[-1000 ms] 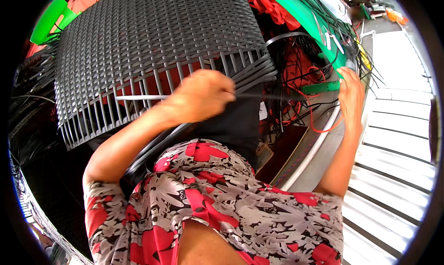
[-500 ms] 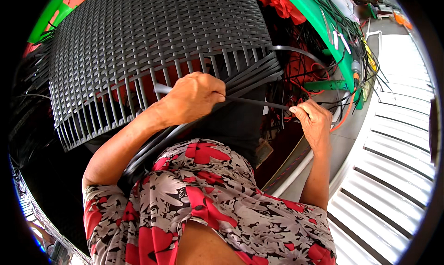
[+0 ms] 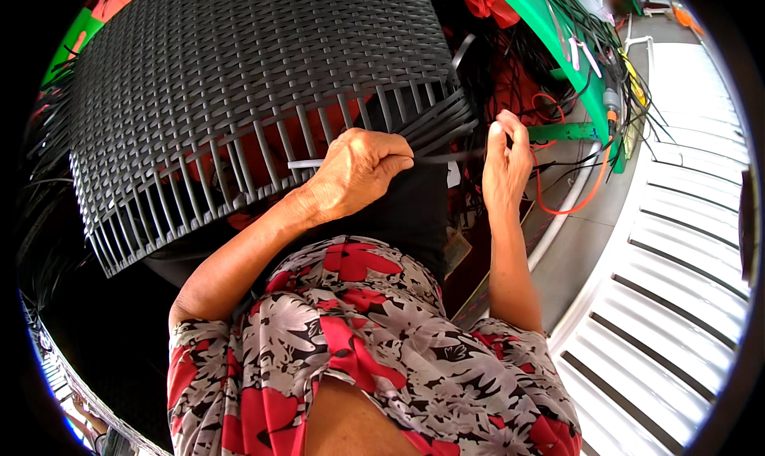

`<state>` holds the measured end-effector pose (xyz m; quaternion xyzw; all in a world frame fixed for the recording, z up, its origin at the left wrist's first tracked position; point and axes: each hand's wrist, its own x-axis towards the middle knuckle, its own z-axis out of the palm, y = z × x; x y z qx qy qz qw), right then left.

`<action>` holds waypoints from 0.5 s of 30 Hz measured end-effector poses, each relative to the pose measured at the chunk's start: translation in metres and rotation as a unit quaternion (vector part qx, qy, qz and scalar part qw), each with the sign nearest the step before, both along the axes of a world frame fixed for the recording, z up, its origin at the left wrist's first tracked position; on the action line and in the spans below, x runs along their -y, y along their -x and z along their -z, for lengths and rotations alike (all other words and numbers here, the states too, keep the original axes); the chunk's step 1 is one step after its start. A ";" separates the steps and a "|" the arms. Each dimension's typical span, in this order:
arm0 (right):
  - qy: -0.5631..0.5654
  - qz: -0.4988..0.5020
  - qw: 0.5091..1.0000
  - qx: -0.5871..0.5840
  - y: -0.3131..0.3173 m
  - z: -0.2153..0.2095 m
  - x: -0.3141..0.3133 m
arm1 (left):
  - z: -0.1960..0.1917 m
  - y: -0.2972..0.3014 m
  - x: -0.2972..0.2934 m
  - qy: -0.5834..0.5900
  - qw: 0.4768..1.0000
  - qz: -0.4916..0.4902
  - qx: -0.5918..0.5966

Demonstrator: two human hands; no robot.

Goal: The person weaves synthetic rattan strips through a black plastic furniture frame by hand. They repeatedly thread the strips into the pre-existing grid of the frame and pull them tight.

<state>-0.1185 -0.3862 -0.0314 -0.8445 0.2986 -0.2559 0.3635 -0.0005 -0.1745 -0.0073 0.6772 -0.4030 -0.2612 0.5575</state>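
A large grey woven panel (image 3: 239, 82) fills the upper left of the view, its weave finished across the top and its lower edge ending in a row of bare upright ribs (image 3: 263, 157) with red showing through the gaps. To the right of it runs a curved green frame (image 3: 558, 34) hung with a tangle of thin black wires (image 3: 582, 18), and a red cord (image 3: 574, 205) loops below a short green bar (image 3: 570, 132). Further right lies a white slatted surface (image 3: 685, 241). The person's flowered red, grey and white top (image 3: 358, 352) takes up the lower middle, and both forearms rise from it toward the panel, the left one crossing in front of the ribs.

The left hand (image 3: 358, 173) is closed into a loose fist at the lower right corner of the panel, fingers curled down over a flat grey strip (image 3: 307, 164) whose pale end sticks out to the left of the knuckles. The same strip appears to run on to the right as a dark band (image 3: 450, 157) past a fan of loose strip ends (image 3: 442, 121). The right hand (image 3: 506, 165) stands upright just beside the green bar, fingers together and pinched on the far end of that band near its fingertips (image 3: 506, 125). The two hands are near each other, with the strip stretched between them.
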 end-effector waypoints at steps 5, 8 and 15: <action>-0.358 0.000 0.934 -0.002 -0.017 0.043 0.015 | 0.014 -0.004 0.001 -0.001 1.000 -0.022 0.021; -0.359 0.022 0.933 0.032 -0.023 0.030 0.018 | 0.026 -0.006 -0.001 0.012 0.994 -0.050 0.101; -0.263 0.034 0.963 0.043 -0.044 -0.032 0.008 | 0.010 -0.015 0.008 0.121 0.985 -0.093 0.076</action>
